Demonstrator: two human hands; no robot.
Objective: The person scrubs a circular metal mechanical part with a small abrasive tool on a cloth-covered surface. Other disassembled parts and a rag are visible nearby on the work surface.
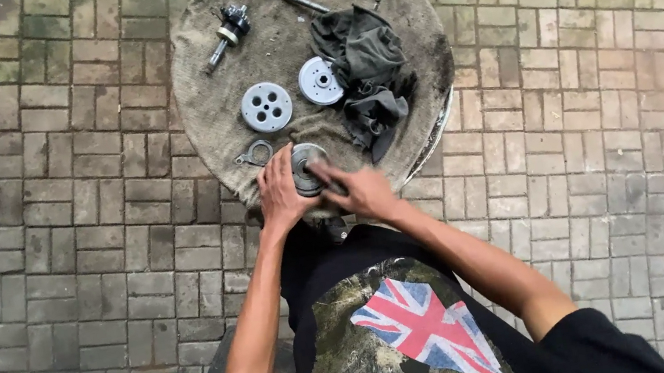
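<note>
Fingers of the left hand [280,193] are curled against the left side of a round metal part [307,168], and those of the right hand [364,192] are laid over its right side, so the part is pinched between both hands at the near edge of a cloth-covered round stand [209,82]. Because the part sits so close to that edge, it could be tipped off onto the brick paving [591,137] if the grip were eased or too much sideways force were applied; the loose cloth could also be dragged, and the small ring clip [256,152] just left of the hands knocked away. Two grey discs [266,106], a dark rag [366,66] and a short shaft [229,30] lie farther back, well apart from the hands. Much of the held part is covered by the fingers, and the right hand is blurred, so its fingertip placement cannot be told. What lies under the rag is hidden.
</note>
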